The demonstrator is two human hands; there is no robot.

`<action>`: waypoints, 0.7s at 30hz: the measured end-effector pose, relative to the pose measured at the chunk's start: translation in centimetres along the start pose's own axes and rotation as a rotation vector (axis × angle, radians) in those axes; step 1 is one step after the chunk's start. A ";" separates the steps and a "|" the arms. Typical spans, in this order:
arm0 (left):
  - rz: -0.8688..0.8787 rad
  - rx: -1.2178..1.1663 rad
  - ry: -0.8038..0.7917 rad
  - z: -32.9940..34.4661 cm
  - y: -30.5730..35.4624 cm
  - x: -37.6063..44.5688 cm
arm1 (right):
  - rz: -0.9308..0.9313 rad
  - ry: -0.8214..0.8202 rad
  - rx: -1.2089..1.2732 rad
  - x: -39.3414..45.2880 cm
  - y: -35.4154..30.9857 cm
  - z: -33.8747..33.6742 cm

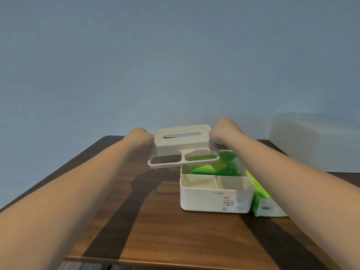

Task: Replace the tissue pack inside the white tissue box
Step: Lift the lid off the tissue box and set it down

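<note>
White tissue box (215, 193) base open, sitting on wooden table (155, 221) at 5 o'clock from lifted lid. Left hand (139, 137) clamped on lid (182, 146) left end, right hand (224, 131) on right end, lid airborne. Green tissue pack (216, 165) inside rear compartment; second green pack (263, 199) touching box at 3 o'clock. Swap or closing probably pending, can't tell which.

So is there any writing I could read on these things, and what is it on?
None reads clearly.
White plastic tissue box base, front wall: a sticker with a small orange-red mark, dark characters and small print, all too blurred to read.
Same wall, near the rim: a faint word, illegible.
Green tissue pack lying beside the box: a small dark mark on its end, unreadable.
</note>
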State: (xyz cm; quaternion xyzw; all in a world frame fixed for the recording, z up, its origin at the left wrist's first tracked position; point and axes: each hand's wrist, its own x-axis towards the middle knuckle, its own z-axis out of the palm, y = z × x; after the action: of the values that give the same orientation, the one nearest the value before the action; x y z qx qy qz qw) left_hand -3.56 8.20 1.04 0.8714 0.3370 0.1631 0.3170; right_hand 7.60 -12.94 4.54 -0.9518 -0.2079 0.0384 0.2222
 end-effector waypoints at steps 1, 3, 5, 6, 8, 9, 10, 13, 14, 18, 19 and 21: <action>-0.012 0.016 0.008 -0.4 -1.0 0.0 | -0.019 -0.006 0.004 0.0 -0.9 0.5; -0.034 0.039 0.020 -1.0 -3.0 0.1 | -0.060 -0.018 -0.004 0.1 -2.6 1.6; -0.064 0.057 0.035 -1.7 -5.2 0.1 | -0.092 -0.046 -0.035 0.1 -4.6 3.1; -0.085 0.073 0.038 -2.0 -6.3 0.1 | -0.100 -0.063 -0.049 0.2 -5.5 3.8; -0.125 0.103 0.026 -2.3 -8.3 0.1 | -0.116 -0.075 -0.080 0.3 -7.0 5.6; -0.144 0.117 0.017 -2.3 -9.3 0.2 | -0.129 -0.067 -0.095 0.3 -7.6 6.6; -0.167 0.132 0.011 -2.3 -10.3 0.3 | -0.146 -0.055 -0.110 0.4 -8.2 7.6; -0.234 0.167 0.002 -2.3 -12.9 0.9 | -0.170 -0.048 -0.188 0.5 -9.7 10.2; -0.251 0.171 0.003 -2.2 -13.5 1.1 | -0.177 -0.061 -0.219 0.6 -10.2 10.9; -0.288 0.189 0.017 -2.2 -15.3 1.5 | -0.171 -0.164 -0.303 1.1 -11.1 13.1; -0.291 0.191 0.005 -2.1 -15.5 1.4 | -0.165 -0.197 -0.322 1.3 -11.2 13.5; -0.295 0.205 -0.032 -1.9 -15.9 1.3 | -0.148 -0.272 -0.381 1.4 -11.3 14.2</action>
State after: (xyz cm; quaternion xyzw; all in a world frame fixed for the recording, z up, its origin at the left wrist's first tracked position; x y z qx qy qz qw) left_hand -11.27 18.98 -7.98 0.8428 0.4708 0.0660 0.2523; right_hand 2.24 2.64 -3.28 -0.9447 -0.3088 0.1100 0.0107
